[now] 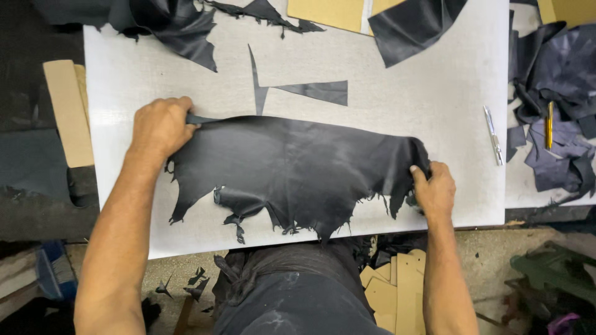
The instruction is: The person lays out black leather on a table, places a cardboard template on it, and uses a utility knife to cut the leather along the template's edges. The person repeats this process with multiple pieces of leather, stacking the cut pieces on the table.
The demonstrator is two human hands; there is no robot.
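A large black leather hide [292, 170] with ragged lower edges lies spread across the white cutting board [434, 105]. My left hand [160, 126] grips its upper left corner with the fingers curled over the edge. My right hand [433, 189] pinches its right end near the board's front edge. The hide is stretched between both hands.
A thin black leather offcut [310, 90] lies behind the hide. More black leather scraps [180, 25] and a folded piece [413, 25] sit at the back. A silver pen-like tool [493, 134] lies right. Dark scraps [559, 124], a yellow tool [549, 124], cardboard patterns [394, 291].
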